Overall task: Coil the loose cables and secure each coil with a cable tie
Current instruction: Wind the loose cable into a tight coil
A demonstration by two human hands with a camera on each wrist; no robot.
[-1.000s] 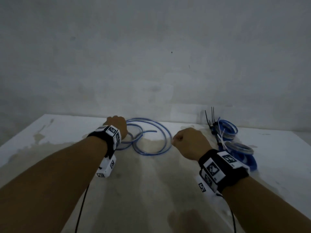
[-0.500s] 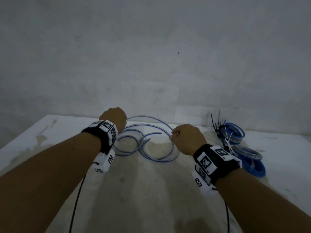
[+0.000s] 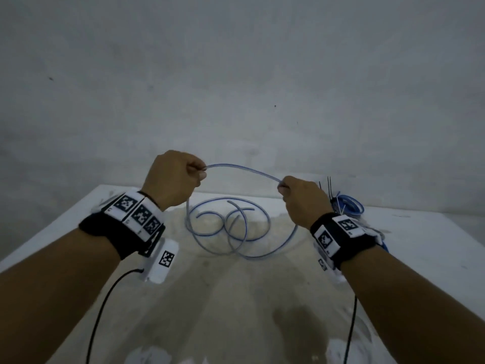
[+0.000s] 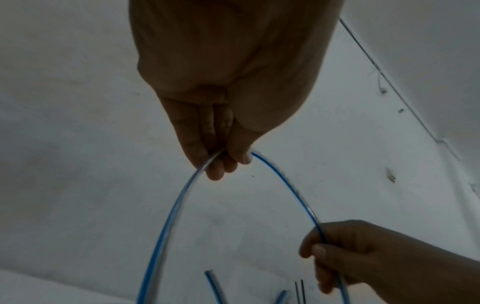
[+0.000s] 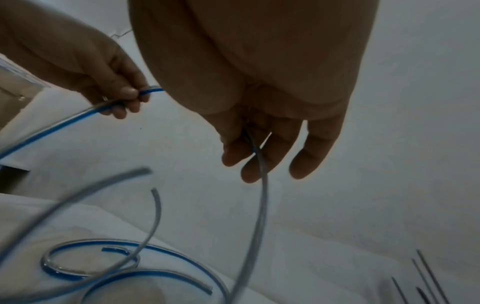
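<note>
Now both hands, L & R, pinch blue cable.

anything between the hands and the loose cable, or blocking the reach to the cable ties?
Nothing between them: left hand and right hand both already grip the blue cable, lifted above the table. The black cable ties stand just beyond the right hand, beside finished coils; no visible obstruction.

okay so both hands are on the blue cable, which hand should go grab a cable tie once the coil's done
Right, probably. The cable ties stand just beyond the right hand, beside the finished coils. The left hand is across the table and could hold the blue cable meanwhile.
</note>
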